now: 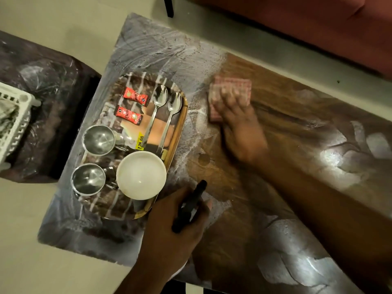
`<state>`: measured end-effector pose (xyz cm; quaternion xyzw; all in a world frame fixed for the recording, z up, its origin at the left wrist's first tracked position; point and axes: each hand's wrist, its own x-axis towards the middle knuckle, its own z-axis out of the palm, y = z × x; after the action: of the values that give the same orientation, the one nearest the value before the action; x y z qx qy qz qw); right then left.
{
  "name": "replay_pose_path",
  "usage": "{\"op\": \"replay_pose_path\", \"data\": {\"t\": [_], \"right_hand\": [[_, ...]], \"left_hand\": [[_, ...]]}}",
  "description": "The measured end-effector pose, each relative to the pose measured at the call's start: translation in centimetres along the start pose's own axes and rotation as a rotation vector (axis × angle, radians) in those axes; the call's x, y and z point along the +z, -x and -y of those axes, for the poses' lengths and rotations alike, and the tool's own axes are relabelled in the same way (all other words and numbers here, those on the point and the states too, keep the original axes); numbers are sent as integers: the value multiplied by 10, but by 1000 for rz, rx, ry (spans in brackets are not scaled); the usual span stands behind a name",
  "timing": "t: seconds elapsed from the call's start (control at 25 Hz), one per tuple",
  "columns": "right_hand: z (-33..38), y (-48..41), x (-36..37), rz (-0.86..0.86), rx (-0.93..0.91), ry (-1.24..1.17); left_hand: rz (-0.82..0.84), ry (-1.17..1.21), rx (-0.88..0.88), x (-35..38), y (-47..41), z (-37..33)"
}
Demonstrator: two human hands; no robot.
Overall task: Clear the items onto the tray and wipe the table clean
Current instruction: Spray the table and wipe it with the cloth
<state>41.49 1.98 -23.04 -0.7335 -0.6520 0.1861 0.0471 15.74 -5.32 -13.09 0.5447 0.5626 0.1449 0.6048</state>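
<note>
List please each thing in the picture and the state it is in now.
tray: on table, loaded
two steel cups: upright on tray, look empty
white bowl: upright on tray
two spoons: flat on tray
two red sachets: flat on tray
checked cloth: pressed on table
right hand: flat on cloth
left hand: gripping black spray bottle
table: smeared

Two red sachets (pixel 135 97) (pixel 128 114) near the tray's (pixel 182 115) far edge bear white script, too blurred to read.

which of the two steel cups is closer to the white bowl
The lower cup, sitting right beside the bowl. The other cup sits higher up the tray, nearer the red sachets.
</note>
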Motion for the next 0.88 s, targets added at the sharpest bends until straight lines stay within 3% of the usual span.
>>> {"op": "replay_pose_path", "data": {"t": [0.08, 0.16, 0.24, 0.28, 0.36, 0.44, 0.56, 0.64, 0.68, 0.76, 0.88], "right_hand": [[25, 87, 35, 132, -253, 82], [33, 165, 55, 278, -617, 148], [16, 195, 45, 393, -911, 202], [2, 192, 35, 398, -968, 235], [-24, 172, 20, 283, -799, 240], [-33, 151, 14, 120, -388, 134], [26, 136, 39, -115, 314, -83], [93, 148, 68, -222, 517, -149], [126, 166, 85, -224, 484, -157], [179, 221, 118, -129, 239, -149], [191, 304, 144, 17, -167, -75]], "left_hand": [[-8, -5, 7, -8, 6, 4], [9, -8, 18, -16, 13, 11], [41, -7, 14, -23, 23, 20], [52, -33, 19, -26, 29, 24], [92, -107, 34, -32, 40, 34], [127, -161, 27, -38, 52, 45], [129, -154, 36, -43, 71, 60], [108, -128, 74, -44, 87, 68], [100, -116, 90, -45, 95, 70], [93, -110, 121, -46, 112, 70], [74, -175, 136, -47, 134, 68]]}}
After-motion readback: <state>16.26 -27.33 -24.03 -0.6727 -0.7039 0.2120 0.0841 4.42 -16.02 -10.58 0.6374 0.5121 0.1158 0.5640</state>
